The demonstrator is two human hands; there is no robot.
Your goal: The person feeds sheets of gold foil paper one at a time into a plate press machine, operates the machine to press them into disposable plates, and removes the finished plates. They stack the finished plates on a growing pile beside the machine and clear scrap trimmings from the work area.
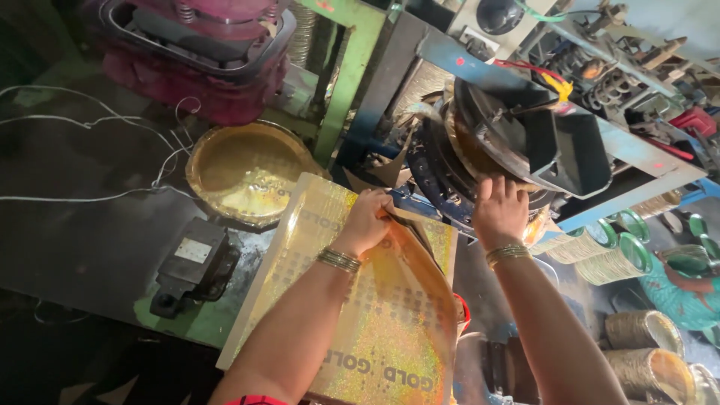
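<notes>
My left hand [366, 220] pinches the top edge of a shiny gold foil sheet [390, 330], curling its upper layer up off a stack of such sheets on the bench. My right hand [499, 210] reaches into the round die of a dark press machine [495, 142], fingers spread against its lower rim, where a gold edge shows. Both wrists wear gold bangles. A pile of formed gold plates [244, 174] lies left of the machine.
A black box-shaped unit [196, 264] sits on the dark bench at the left, with white wires trailing. A maroon machine part [202, 52] and a green frame post [345, 82] stand behind. Stacks of green and gold plates [611, 259] lie at the right.
</notes>
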